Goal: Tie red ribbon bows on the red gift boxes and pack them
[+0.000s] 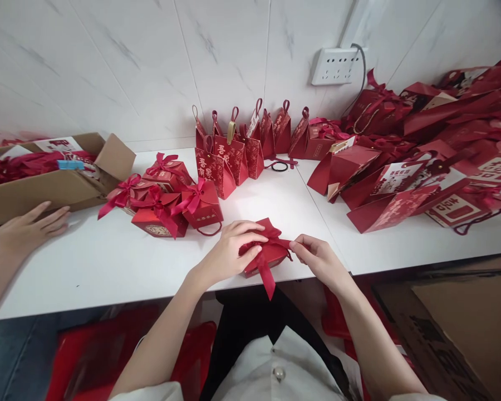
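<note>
A small red gift box (pixel 254 268) sits near the front edge of the table, tied on top with a red satin ribbon (pixel 266 274). My left hand (pixel 234 248) lies over the box's left side, its fingers curled onto the bow and thumb against the ribbon. Between thumb and forefinger, my right hand (pixel 317 257) pinches a ribbon end at the right of the bow. One ribbon tail hangs down the box's front. The knot is partly hidden under my left fingers.
Several ribboned boxes (pixel 202 209) stand left of centre, with triangular red boxes (pixel 217 167) behind. More red packages (pixel 384 184) are piled at right. A co-worker's hand (pixel 29 231) rests by a cardboard box (pixel 45 189). A black ring (pixel 279 166) lies on the white table (pixel 117 273).
</note>
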Demonstrator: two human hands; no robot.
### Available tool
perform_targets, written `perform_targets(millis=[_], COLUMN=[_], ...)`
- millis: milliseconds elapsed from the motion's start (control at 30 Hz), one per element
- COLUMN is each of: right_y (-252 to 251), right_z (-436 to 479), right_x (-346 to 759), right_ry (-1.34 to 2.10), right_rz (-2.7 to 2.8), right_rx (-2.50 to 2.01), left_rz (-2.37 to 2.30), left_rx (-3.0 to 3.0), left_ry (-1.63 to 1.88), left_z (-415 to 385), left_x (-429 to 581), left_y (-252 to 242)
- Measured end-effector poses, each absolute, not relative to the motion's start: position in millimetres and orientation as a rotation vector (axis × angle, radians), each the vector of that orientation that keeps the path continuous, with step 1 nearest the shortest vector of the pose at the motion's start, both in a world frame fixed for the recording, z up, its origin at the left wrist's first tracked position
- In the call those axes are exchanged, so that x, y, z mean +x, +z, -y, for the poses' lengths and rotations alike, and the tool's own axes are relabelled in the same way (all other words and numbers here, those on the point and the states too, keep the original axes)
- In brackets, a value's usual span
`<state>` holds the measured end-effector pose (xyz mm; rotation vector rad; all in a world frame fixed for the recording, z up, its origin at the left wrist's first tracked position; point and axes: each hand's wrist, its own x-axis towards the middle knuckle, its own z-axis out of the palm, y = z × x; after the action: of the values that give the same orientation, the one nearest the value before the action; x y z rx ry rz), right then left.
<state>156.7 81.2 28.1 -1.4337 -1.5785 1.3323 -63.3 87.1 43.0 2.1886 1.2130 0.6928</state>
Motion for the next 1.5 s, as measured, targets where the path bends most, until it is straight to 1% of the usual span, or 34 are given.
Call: perform_targets(millis=[100, 233, 433, 667, 833, 1067, 1233, 1500], right_y=[37.7, 43.4, 36.6, 30.9, 31.5, 23.7, 18.3, 2.6], right_z=[-69.9, -54.1, -42.2, -36.3, -36.6, -35.6, -33.5, -40.2], right_x=[158.5, 154.1, 149.4, 148.5, 143.6, 138.7, 135.8, 131.0], right_ry=[1.311, 1.449, 1.597, 1.532, 1.323, 1.178, 1.196, 1.201], right_rz=[1.634, 1.683, 1.739, 1.836, 2.0, 2.068, 2.052, 2.059], right_rx=[-1.441, -1.442, -1.394, -1.325, -1.457, -1.468, -1.451, -1.386], left_rz=[-1.202, -1.191, -1.178, -1.136, -1.137, -1.206, -1.311, -1.294], left_rx=[2.192, 2.199, 2.21, 2.177, 2.172, 2.086, 2.002, 2.023], left_ry=[0.659, 0.634, 0.594, 0.575, 0.581, 0.671, 0.828, 0.825], left_z=[-87.1, -86.7, -87.3, -89.4, -89.7, -85.6, -81.4, -83.6], left_x=[-64.9, -66.6, -69.6, -71.0, -71.5, -64.1, -54.4, -55.1], left_y=[40.6, 38.8, 38.2, 39.2, 39.1, 37.6, 32.5, 30.2])
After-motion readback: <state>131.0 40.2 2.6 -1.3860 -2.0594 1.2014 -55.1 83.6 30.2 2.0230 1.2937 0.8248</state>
